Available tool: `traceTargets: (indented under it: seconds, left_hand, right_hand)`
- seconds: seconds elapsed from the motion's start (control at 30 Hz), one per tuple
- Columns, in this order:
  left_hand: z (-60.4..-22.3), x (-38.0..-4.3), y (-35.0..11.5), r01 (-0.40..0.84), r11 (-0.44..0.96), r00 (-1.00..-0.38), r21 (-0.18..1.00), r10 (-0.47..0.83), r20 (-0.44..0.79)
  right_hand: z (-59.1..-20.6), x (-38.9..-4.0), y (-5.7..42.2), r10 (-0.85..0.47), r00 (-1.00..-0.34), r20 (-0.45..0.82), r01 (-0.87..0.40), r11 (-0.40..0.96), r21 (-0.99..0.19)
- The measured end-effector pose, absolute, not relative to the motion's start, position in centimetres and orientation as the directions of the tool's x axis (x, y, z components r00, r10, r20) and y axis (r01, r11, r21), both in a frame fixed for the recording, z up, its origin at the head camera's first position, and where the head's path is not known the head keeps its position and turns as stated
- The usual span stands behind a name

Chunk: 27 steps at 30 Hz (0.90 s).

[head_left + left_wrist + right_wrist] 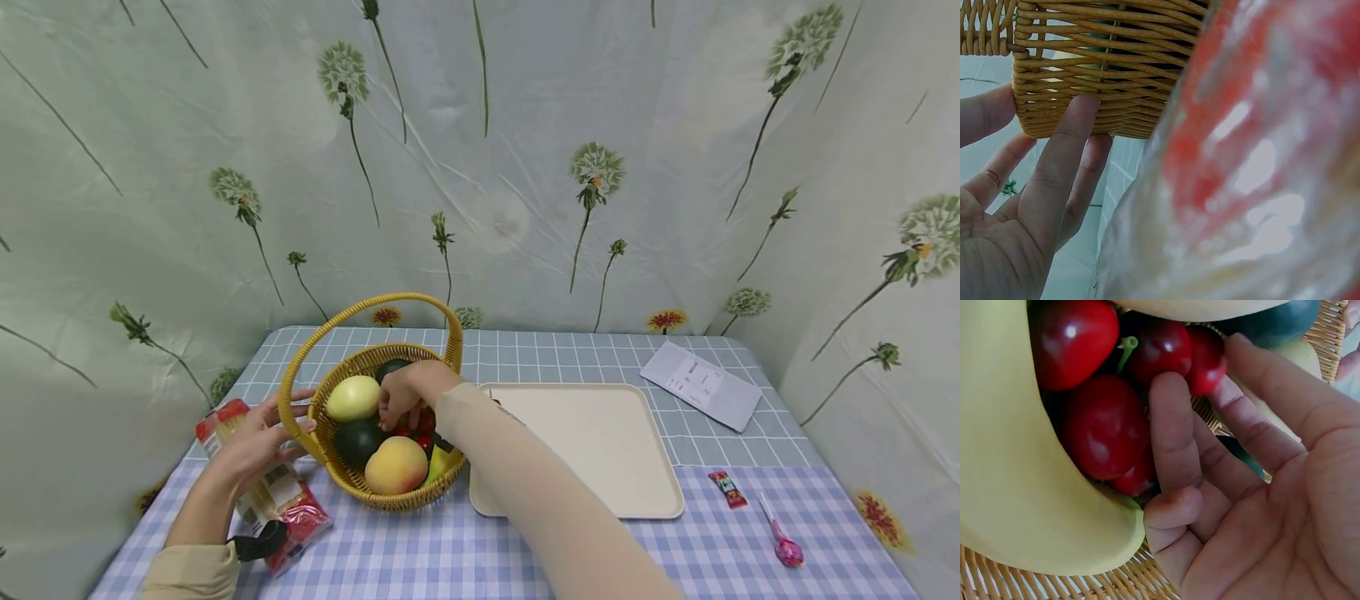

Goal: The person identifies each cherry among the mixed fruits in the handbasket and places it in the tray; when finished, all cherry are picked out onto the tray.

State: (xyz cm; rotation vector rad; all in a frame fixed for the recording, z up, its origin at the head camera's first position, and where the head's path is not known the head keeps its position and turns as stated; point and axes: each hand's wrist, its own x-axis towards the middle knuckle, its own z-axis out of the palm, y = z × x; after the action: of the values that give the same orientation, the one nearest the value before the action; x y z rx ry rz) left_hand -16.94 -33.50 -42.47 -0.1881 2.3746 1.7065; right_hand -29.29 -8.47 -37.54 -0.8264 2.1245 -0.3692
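Note:
A yellow wicker basket [397,500] with a tall hoop handle holds toy-like fruit: a peach [396,468], a pale yellow-green fruit [352,398], dark green fruits [357,442], red cherries [1104,425] and a long yellow fruit [1016,506]. My right hand [405,396] reaches down into it. In the right wrist view, its thumb and fingertips pinch a cherry [1207,362] at the edge of the cluster. My left hand [258,442] steadies the basket from the left, its extended fingers [1066,144] against the wicker side. Below that forearm lies a red-and-clear plastic package [288,500].
A cream tray [585,450] lies right of the basket, with a small red item and stem at its left edge, partly behind my sleeve. Farther right are a grey labelled packet [701,385], a small wrapped candy [727,489] and a pink lollipop [786,550].

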Motion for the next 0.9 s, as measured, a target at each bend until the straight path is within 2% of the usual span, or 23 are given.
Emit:
traceTargets:
  seconds: [0.53, 0.9]
  left_hand:
    - [-42.41, -16.89, -33.5, -0.217, 0.32, -0.971, 0.922, 0.026, -0.238]
    - [-42.43, -16.9, -33.5, -0.211, 0.319, -0.972, 0.924, 0.03, -0.233]
  right_hand:
    - [-38.08, -28.95, -8.72, -0.678, -0.475, -0.561, -0.431, 0.735, -0.523]
    - [-37.98, -28.6, -9.08, -0.671, -0.511, -0.537, -0.468, 0.742, -0.48]
